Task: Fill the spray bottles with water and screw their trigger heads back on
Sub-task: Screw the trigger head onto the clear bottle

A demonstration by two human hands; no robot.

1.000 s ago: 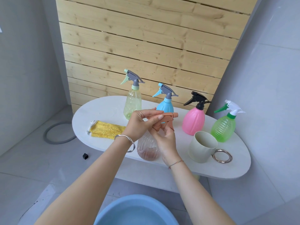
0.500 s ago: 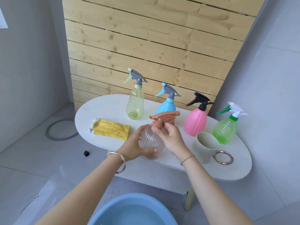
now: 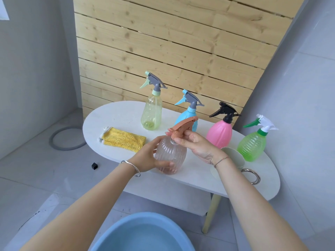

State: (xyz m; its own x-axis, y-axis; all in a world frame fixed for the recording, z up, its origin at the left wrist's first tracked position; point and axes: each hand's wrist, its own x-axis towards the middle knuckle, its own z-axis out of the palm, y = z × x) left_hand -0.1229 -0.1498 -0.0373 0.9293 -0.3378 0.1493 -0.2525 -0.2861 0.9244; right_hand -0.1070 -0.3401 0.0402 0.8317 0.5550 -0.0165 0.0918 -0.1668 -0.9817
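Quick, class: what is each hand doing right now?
Left hand: holding the clear bottle by its body.
Right hand: pinching the brown trigger head at its collar.

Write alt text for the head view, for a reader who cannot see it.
The left hand holds a ribbed clear bottle on a white table while the right hand pinches its brown trigger head. Four other spray bottles stand behind.
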